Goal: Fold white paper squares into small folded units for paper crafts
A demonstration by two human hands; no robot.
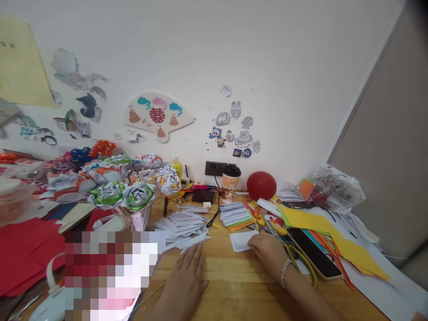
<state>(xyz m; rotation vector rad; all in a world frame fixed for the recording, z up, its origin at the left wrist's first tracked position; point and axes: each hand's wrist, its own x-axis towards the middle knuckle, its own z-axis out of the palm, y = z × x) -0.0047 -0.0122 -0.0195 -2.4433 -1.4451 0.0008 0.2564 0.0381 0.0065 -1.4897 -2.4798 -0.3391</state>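
My left hand [187,274] lies flat on the wooden table [230,290], fingers stretched out, palm down, holding nothing. Its fingertips are close to the front of a loose pile of folded white paper pieces [187,227]. My right hand [266,249], with a bracelet at the wrist, has its fingers closed at the right edge of a small white paper sheet [240,240]. That sheet rests on the tabletop. Just behind it sits a stack of white and coloured paper squares [236,215]. Scissors [271,226] are partly seen beyond my right hand.
A phone [314,253] and yellow paper sheets [354,252] lie on the right. Behind stand a lidded paper cup [230,185] and a red balloon [261,185]. Folded paper flowers [138,195] and red paper [28,249] fill the left. A cable [216,216] crosses the table.
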